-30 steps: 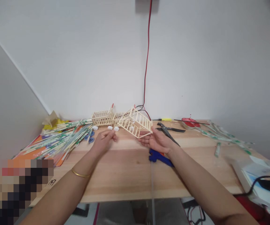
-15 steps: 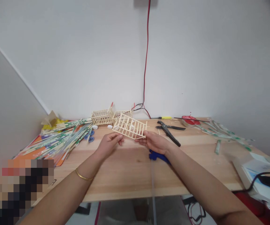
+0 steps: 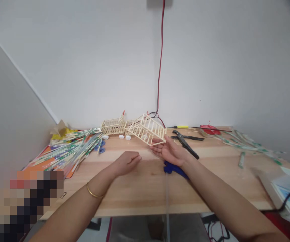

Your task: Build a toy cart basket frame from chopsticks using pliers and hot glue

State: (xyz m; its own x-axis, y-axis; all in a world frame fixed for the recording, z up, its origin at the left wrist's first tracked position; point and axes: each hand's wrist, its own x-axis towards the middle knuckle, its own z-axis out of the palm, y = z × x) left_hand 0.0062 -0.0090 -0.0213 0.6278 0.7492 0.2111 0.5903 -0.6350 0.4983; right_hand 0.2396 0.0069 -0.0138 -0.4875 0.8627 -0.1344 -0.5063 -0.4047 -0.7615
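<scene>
My right hand [image 3: 172, 152] holds a wooden stick frame [image 3: 148, 131] by its right end, thumb on top and fingers spread beneath. The frame is an open, box-like lattice of thin pale sticks, tilted above the table. To its left and nearer to me, my left hand [image 3: 126, 163] is apart from the frame, fingers drawn together; whether anything is in them is hidden. Behind stands a similar stick cart [image 3: 113, 127] with white wheels. A second wheeled stick cart [image 3: 128, 127] is partly covered by the held frame.
Black-handled pliers [image 3: 186, 144] and a blue glue gun [image 3: 172, 168] lie to the right, the latter partly under my forearm. Bagged sticks [image 3: 71, 153] and blue wheels [image 3: 101, 148] are at left. At back right sits a red dish [image 3: 210, 130]; a white box [image 3: 281, 188] is near the right edge.
My left hand has come away from the stick frame, toward me. The frame has been turned in my right hand so its box shape shows. The view has shifted slightly.
</scene>
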